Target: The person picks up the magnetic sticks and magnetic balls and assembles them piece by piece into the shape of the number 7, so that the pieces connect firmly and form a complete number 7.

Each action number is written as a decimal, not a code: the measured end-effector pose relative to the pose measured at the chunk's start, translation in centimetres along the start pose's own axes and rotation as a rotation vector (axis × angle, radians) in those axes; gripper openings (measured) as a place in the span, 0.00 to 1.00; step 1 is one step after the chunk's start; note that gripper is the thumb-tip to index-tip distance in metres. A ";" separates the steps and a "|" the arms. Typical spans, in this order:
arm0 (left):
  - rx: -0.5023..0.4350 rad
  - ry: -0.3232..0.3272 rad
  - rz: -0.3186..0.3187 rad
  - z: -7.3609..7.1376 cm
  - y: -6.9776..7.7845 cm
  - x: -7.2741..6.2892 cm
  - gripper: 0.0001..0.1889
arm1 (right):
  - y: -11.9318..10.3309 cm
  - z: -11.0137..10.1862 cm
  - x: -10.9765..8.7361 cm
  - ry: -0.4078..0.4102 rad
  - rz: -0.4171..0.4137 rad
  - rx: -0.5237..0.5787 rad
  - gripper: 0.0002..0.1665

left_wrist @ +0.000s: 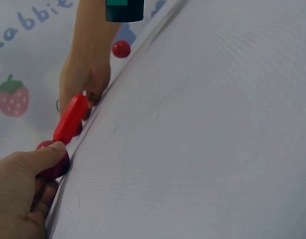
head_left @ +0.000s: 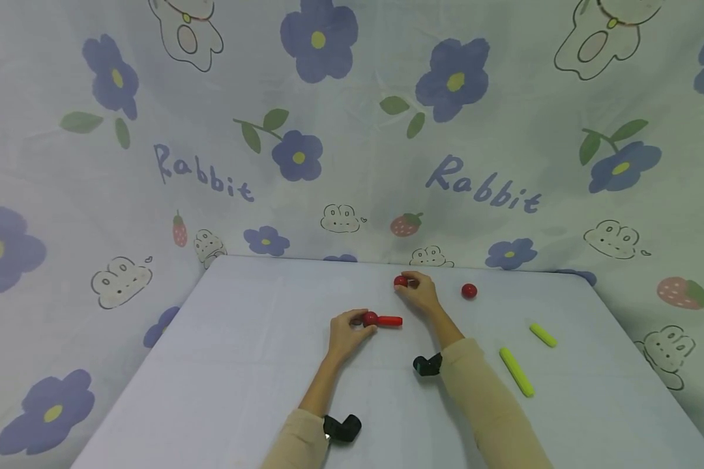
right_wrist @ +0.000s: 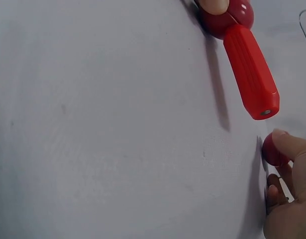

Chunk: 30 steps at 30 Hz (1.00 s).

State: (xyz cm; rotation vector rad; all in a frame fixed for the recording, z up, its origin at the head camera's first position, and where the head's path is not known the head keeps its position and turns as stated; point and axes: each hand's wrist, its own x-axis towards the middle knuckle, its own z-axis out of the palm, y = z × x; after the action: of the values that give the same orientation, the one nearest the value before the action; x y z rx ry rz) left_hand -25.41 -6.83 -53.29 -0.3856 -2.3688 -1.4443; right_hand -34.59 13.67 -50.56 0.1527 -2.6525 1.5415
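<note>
One ball (head_left: 371,318) is pinched between the thumb and fingers of the left hand (head_left: 343,337); a red rod (head_left: 390,321) meets it end-on and projects to the right. A second ball (head_left: 399,281) is pinched by the right hand (head_left: 420,293), farther back on the table (head_left: 240,365); whether this ball touches the surface cannot be told. A third ball (head_left: 469,291) lies unheld to the right of the right hand, and a long yellow rod (head_left: 516,372) and a short yellow rod (head_left: 543,335) lie nearer the front. Caution: the red rod appears to be supported only through its ball, so a knock at its free end may part the joint. A loose pinch may release either held ball, and a smooth round body is likely to roll, possibly off the table. The right forearm (head_left: 448,327), if swept outward, may strike the long yellow rod. The table surface is white. Behind and beside it hangs a pale cloth (head_left: 211,111) printed with blue flowers, strawberries and the word "Rabbit".
</note>
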 end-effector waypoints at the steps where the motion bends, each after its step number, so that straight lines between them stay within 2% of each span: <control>1: 0.001 0.001 0.001 0.0 0.0 0.0 0.22 | 0.0 0.0 0.0 -0.001 -0.004 -0.002 0.28; 11: -0.005 0.012 0.028 0.0 0.0 -0.1 0.21 | 0.5 0.0 -0.1 -0.017 -0.019 0.002 0.27; 15: -0.002 0.012 0.013 0.0 0.1 -0.1 0.21 | 0.5 -0.4 -0.3 -0.016 -0.008 0.034 0.28; 23: 0.001 0.005 0.005 0.0 0.0 -0.1 0.21 | 0.5 -1.3 -1.4 -0.029 -0.010 0.016 0.30; 30: -0.001 0.014 0.027 0.0 0.0 0.0 0.21 | 0.6 -2.1 -2.7 -0.046 0.018 0.066 0.29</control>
State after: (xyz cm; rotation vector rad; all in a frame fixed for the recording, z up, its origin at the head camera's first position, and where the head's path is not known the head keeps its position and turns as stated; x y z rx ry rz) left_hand -25.39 -6.79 -53.33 -0.4043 -2.3428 -1.4313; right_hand -31.98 15.95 -50.33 0.1700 -2.6456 1.6524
